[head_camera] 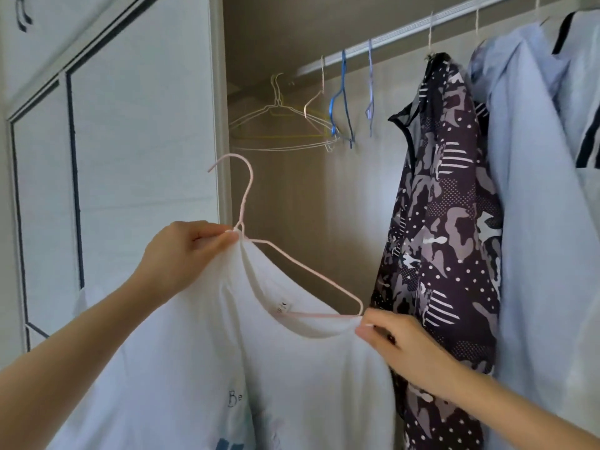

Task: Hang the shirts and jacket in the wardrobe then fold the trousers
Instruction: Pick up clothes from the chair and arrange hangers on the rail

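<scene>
The head view took in an open wardrobe with a brown wood-grain back panel and a white door with dark trim on the left. A pale rail crossed its top. Bare wire hangers hung from it, with a dark patterned shirt and a pale blue shirt to their right.

The white T-shirt showed "Be" on its front; its neck label was too small to read.

The T-shirt was held in front of the wardrobe, partly threaded on a pink hanger. The hook pointed up and the long axis sloped down to the right. The left grip pinched the collar at the hook's base. The right grip pinched the collar by the hanger's lower corner.
</scene>
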Demonstrator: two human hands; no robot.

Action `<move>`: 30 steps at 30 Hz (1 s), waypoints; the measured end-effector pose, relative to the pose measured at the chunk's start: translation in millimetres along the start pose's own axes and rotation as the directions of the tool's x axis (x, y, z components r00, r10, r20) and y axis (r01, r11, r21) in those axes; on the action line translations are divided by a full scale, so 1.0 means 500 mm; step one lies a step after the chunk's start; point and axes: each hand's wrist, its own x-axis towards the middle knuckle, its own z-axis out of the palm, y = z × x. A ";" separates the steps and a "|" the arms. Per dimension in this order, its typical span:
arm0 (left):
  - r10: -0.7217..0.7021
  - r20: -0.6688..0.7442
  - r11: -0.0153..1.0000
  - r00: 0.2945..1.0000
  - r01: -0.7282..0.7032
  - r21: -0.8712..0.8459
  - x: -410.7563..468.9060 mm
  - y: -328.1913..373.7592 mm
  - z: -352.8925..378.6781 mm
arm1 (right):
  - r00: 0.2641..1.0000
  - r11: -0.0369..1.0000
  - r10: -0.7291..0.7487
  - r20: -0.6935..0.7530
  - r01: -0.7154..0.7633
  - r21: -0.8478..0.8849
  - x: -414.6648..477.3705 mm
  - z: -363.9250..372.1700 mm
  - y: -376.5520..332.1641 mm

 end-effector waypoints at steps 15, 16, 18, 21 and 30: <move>-0.011 0.034 0.992 0.999 0.015 -0.123 -0.010 -0.041 0.008 | 0.987 0.996 0.047 -0.151 -0.036 0.078 0.037 -0.036 0.027; -0.016 0.045 0.995 0.999 0.021 -0.096 -0.011 -0.044 0.009 | 0.987 0.997 0.044 -0.153 -0.033 0.077 0.038 -0.036 0.024; -0.011 0.068 0.998 0.998 0.016 -0.069 -0.014 -0.043 0.015 | 0.988 0.995 0.040 -0.151 -0.026 0.092 0.046 -0.035 0.010; 0.029 0.095 0.998 0.995 -0.023 -0.067 -0.020 -0.024 0.037 | 0.987 0.994 0.015 -0.161 0.003 0.113 0.067 -0.026 -0.030; 0.153 0.206 0.980 0.967 -0.121 -0.159 -0.021 -0.003 0.055 | 0.960 0.998 0.043 -0.275 -0.029 0.053 0.117 -0.025 -0.086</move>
